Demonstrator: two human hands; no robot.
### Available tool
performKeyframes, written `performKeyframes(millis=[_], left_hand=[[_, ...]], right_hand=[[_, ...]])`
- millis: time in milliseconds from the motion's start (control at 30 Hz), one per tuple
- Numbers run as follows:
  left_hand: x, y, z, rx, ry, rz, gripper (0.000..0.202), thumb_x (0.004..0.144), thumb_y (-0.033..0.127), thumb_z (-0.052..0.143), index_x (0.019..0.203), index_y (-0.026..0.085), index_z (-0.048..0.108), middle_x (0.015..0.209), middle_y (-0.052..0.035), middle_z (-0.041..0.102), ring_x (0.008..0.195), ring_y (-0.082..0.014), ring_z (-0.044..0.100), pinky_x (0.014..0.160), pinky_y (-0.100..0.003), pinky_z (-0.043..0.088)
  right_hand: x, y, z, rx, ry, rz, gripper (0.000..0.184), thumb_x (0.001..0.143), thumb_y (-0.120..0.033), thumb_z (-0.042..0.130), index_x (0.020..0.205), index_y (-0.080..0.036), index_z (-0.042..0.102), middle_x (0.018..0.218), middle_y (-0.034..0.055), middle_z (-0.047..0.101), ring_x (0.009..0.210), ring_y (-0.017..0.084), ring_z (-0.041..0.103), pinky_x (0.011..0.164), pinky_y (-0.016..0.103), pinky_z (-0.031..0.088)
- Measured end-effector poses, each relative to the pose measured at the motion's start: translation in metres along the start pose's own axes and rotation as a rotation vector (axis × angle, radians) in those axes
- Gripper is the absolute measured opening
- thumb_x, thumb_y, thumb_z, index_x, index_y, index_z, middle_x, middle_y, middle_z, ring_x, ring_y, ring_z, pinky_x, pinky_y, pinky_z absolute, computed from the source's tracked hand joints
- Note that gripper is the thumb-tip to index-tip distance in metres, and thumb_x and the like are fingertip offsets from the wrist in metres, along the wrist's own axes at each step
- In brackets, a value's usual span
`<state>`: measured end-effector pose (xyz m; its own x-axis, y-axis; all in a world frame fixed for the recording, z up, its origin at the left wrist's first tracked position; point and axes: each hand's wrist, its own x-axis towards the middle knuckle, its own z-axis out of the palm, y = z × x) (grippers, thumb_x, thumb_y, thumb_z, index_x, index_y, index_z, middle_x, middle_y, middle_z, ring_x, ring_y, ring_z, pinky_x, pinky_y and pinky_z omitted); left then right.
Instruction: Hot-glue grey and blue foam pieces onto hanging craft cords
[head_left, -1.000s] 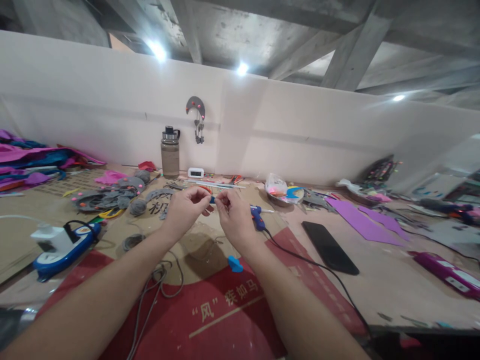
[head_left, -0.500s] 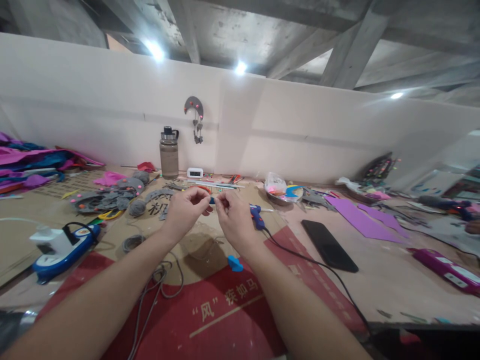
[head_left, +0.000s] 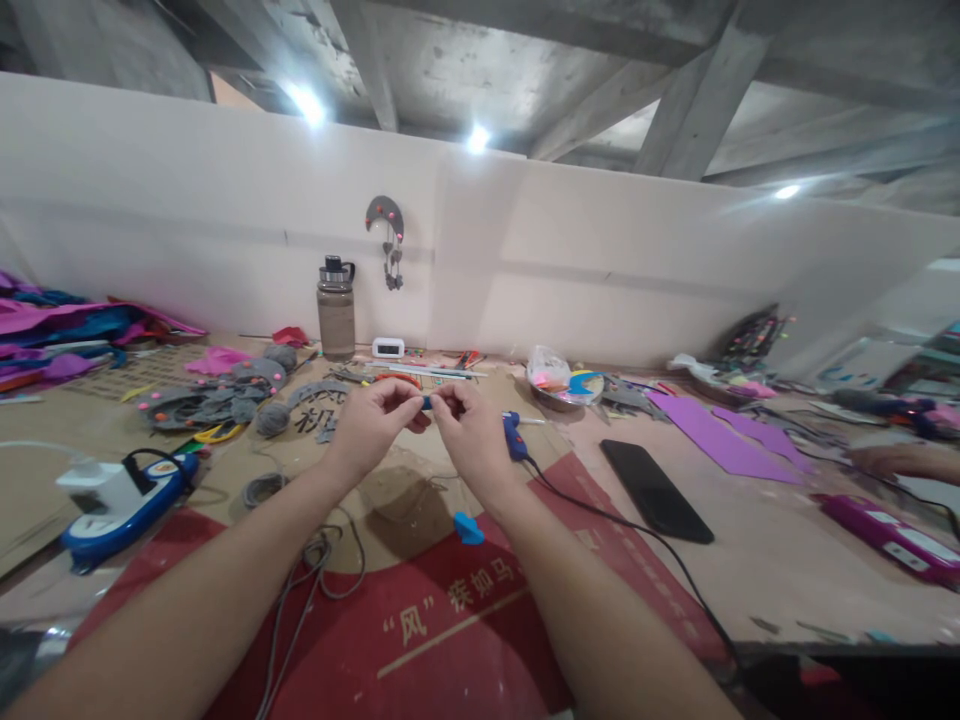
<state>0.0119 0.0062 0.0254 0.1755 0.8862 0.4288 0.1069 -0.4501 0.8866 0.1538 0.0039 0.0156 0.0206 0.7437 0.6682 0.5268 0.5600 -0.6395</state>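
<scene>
Above the middle of the table, my left hand [head_left: 373, 420] and my right hand [head_left: 466, 425] meet fingertip to fingertip. Between them they pinch a small dark-blue piece [head_left: 427, 402], mostly covered by the fingers; its kind is too small to tell. Just right of my right hand lies a blue glue gun [head_left: 514, 436] with its black cord trailing toward the table's front edge. A bright blue cut-out piece [head_left: 469, 528] rests below my right wrist on the red and brown cardboard [head_left: 450, 620]. Loose grey yarn [head_left: 319, 560] lies in loops below my left forearm.
At left are a blue power strip [head_left: 127, 515], grey felt pieces [head_left: 217, 400] and yarn balls. A water bottle [head_left: 336, 310] stands at the back. A bowl [head_left: 562, 388], black phone [head_left: 656, 490], purple sheet [head_left: 720, 440] and another person's hand [head_left: 907, 462] are to the right.
My hands stay together around the small dark-blue piece, with only slight finger movement. At the far right, another person's hand has reached further into view. The view has shifted slightly.
</scene>
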Motion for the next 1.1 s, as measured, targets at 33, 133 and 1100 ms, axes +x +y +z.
performKeyframes(millis=[33, 133, 1100], left_hand=[[0.0005, -0.0001, -0.0002, -0.045, -0.014, -0.015, 0.021, 0.077, 0.035, 0.060, 0.079, 0.014, 0.061, 0.067, -0.0041, 0.067, 0.062, -0.0160, 0.065, 0.065, -0.030, 0.055], [0.0022, -0.0014, -0.0006, -0.151, -0.044, -0.066, 0.025, 0.077, 0.037, 0.059, 0.084, 0.012, 0.061, 0.070, -0.0052, 0.068, 0.066, -0.0176, 0.067, 0.068, -0.034, 0.057], [0.0013, 0.0001, -0.0027, 0.121, 0.063, 0.010, 0.021, 0.078, 0.035, 0.059, 0.080, 0.014, 0.064, 0.069, -0.0038, 0.067, 0.059, -0.0146, 0.065, 0.057, -0.025, 0.053]], right_hand=[[0.0007, 0.0008, 0.0000, -0.004, 0.002, 0.003, 0.010, 0.080, -0.022, 0.049, 0.073, -0.019, 0.056, 0.065, -0.0009, 0.054, 0.064, 0.013, 0.049, 0.060, 0.025, 0.037], [0.0017, 0.0017, -0.0003, -0.015, 0.001, -0.009, 0.009, 0.078, -0.019, 0.049, 0.071, -0.019, 0.055, 0.064, -0.0010, 0.053, 0.064, 0.014, 0.049, 0.060, 0.026, 0.037], [-0.0032, 0.0017, 0.0052, 0.161, -0.042, 0.086, 0.011, 0.082, -0.028, 0.048, 0.077, -0.018, 0.053, 0.070, -0.0009, 0.056, 0.063, 0.012, 0.050, 0.060, 0.024, 0.037]])
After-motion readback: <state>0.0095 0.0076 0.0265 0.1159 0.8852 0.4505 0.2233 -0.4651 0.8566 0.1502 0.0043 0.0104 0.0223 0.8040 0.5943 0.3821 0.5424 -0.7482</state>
